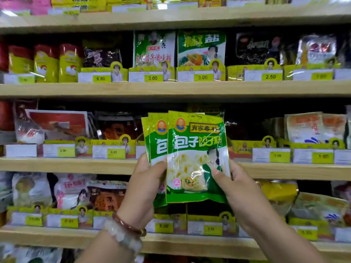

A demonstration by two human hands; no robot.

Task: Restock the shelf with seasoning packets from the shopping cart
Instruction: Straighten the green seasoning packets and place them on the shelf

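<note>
While both hands grip a fanned stack of green seasoning packets (195, 156) before the shelf (76, 165), none of these is placed yet. Left hand (146, 186) pinches the rear packets, right hand (233, 188) the front one (cart unseen), near the shelf's front edge.

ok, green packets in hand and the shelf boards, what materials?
Green packets: glossy plastic film, probably laminated; glare streaks and crinkles show on the front one. Shelf boards: pale matte wood or wood-look laminate, faint grain; which one is unclear.

Left wrist wears a brown bead bracelet (127, 223) and pale bangle (121, 236).
</note>
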